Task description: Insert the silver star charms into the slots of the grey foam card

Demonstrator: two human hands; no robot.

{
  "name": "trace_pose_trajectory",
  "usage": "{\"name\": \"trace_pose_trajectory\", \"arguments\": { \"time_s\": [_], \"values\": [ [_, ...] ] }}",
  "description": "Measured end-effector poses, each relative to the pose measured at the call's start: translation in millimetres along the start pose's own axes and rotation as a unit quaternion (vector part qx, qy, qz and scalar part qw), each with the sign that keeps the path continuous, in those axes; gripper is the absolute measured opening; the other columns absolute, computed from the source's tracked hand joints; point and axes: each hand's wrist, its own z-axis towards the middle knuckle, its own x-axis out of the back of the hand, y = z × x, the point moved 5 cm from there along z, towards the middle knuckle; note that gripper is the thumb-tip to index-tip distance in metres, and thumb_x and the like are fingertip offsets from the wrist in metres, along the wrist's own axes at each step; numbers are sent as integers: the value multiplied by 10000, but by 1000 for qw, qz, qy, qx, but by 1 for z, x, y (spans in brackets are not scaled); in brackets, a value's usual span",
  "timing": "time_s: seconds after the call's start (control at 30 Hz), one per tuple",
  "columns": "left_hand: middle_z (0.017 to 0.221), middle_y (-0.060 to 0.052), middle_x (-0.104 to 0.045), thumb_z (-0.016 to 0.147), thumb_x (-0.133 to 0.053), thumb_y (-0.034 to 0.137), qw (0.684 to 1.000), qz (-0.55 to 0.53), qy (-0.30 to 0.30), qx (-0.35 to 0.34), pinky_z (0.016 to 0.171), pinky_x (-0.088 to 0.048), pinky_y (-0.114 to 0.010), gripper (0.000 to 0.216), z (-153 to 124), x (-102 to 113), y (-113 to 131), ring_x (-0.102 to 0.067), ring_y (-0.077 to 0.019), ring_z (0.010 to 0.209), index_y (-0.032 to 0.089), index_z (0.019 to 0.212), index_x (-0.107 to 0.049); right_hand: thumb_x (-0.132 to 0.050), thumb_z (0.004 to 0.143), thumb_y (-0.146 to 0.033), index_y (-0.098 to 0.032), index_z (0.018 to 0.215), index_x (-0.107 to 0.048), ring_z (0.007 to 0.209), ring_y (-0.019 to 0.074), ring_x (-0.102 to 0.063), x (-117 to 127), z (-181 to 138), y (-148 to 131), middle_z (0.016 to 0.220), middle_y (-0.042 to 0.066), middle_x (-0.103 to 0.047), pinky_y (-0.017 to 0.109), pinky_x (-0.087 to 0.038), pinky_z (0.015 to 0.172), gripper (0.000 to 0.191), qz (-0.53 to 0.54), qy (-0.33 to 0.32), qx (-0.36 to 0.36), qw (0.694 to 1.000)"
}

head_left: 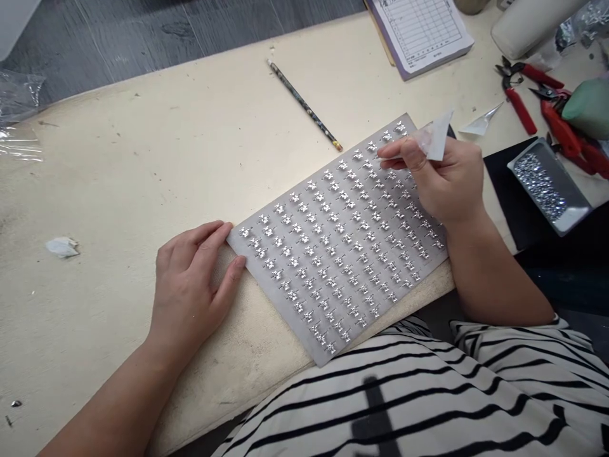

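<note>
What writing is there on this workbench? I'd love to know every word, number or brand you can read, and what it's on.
None can be read with certainty.
Form pad: a heading, grid and small print at the foot, all too small and blurred to quote.
Pencil: dark and patterned; any lettering is too small to tell.
Grey board: no lettering that I can make out.

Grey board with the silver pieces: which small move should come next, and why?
Perhaps bring the white cone in the right hand to the nearest silver piece, since that hand is over the grey board and the left hand touches its left corner.
</note>
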Motion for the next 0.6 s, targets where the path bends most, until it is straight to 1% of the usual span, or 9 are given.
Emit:
{"name": "trace_pose_trajectory", "arguments": {
  "time_s": [0.23,0.37,0.5,0.6],
  "values": [
    [1401,-172,-614,989,-613,308,1000,2,4,-3,1161,-378,-512,492,0,1,-1,-573,-353,1293,174,1461,-569,-591,1016,-370,-279,1002,-806,859,134,-784,-2,1,3,892,-47,-793,318,-669,777,234,-22,-25,1,999],
    [1407,-170,-610,992,-611,319,1000,2,1,0,1162,-382,-516,497,0,0,0,-567,-353,1300,176,1465,-565,-601,1011,-376,-277,1002,-808,860,147,-786,0,0,0,913,-44,-802,344,-674,788,229,-8,3,8,1000],
    [1420,-144,-606,992,-608,328,1000,0,3,2,1164,-387,-520,506,-1,0,-1,-563,-341,1310,232,1485,-543,-609,1006,-333,-314,1028,-807,912,155,-786,1,-2,-3,966,-74,-803,380,-686,849,200,43,37,34,998],
    [1424,-141,-603,995,-602,333,1000,-1,1,4,1172,-380,-528,504,-1,0,-1,-560,-339,1314,243,1486,-537,-611,1002,-322,-333,1027,-808,918,156,-782,-1,-3,-6,967,-83,-799,389,-687,841,199,64,36,47,996]
  ]
}}
